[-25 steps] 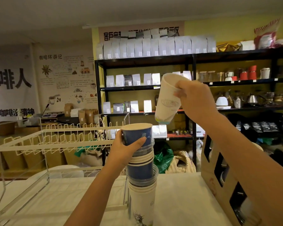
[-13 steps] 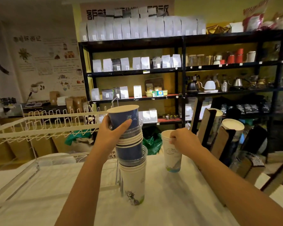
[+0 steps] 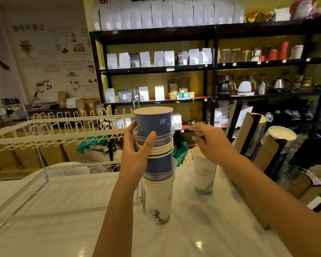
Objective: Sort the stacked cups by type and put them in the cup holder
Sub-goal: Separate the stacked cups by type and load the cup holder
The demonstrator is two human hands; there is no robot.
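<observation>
the left hand (image 3: 137, 156) grips a tall stack of mixed cups (image 3: 157, 164) standing on the white table (image 3: 63, 229). the right hand (image 3: 211, 143) hovers open above a lone white paper cup (image 3: 204, 175), beside the cardboard cup holder (image 3: 267, 145).

Both bare forearms reach forward from the bottom of the view, the left rising steeply, the right angling in from the lower right corner. The left hand (image 3: 137, 154) stands upright with its thumb pressed across the front and its fingers (image 3: 131, 129) curled round the far side, closed in a grip. The right hand (image 3: 211, 143) hangs palm down with the wrist level, its fingers spread loose and holding nothing, though their tips are somewhat blurred.
</observation>
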